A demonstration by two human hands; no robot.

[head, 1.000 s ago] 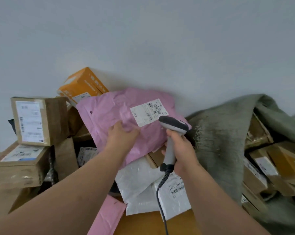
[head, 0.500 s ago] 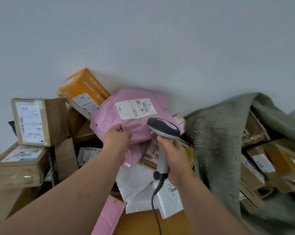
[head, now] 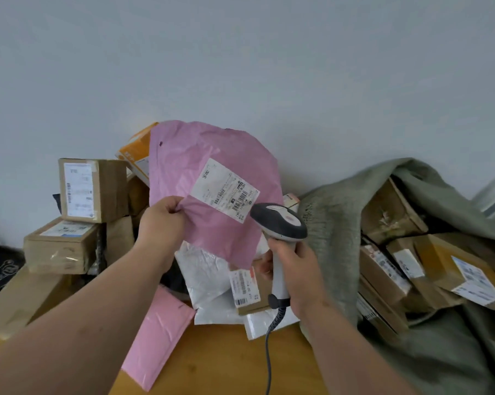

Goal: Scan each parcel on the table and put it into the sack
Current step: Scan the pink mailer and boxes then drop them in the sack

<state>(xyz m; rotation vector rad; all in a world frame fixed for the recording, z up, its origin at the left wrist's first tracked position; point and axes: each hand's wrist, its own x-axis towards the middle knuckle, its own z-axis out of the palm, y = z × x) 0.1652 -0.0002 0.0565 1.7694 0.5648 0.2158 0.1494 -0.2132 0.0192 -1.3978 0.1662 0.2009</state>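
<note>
Scanning step is in hand: my left hand pinches the left edge of the pink poly mailer, holding it up off the pile with its shipping label facing me, tilted. My right hand is wrapped round the grip of the corded barcode scanner, whose head sits just beside the label's lower right corner, near the barcodes. Can't tell whether a read has registered. Sack lies open to the right, well apart from the mailer, cardboard boxes already inside. Judgement: next I need the scanner window squared to the barcode, with the film held taut because it's crinkled and limp; then swing the mailer right, past the scanner hand, and drop it into the sack mouth. White mailers, another pink mailer and taped boxes not yet done.
</note>
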